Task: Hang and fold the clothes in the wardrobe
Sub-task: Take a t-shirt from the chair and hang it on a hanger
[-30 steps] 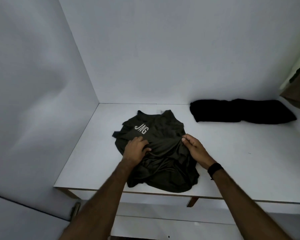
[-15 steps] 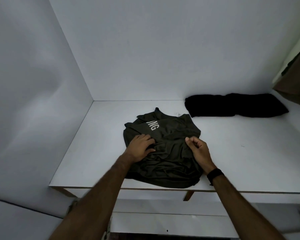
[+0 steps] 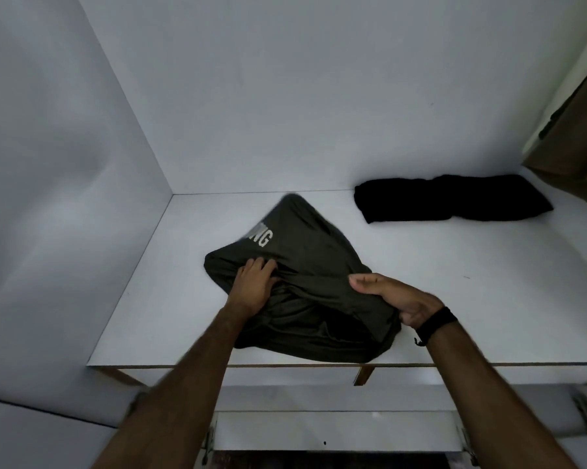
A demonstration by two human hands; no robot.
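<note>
A dark olive garment with white letters lies bunched on the white wardrobe shelf, near its front edge. My left hand grips a fold of the cloth on its left side, fingers dug into the fabric. My right hand holds the garment's right edge, thumb on top and fingers curled underneath. The far corner of the garment is lifted off the shelf and looks blurred.
A folded black garment lies at the back right of the shelf. Brown cloth hangs at the right edge. White walls close the shelf at the left and back. A drawer front sits below the shelf edge.
The garment's far part has risen from the shelf and folded toward me. My right hand moved right and took hold of the garment's right edge; my left hand kept its grip.
</note>
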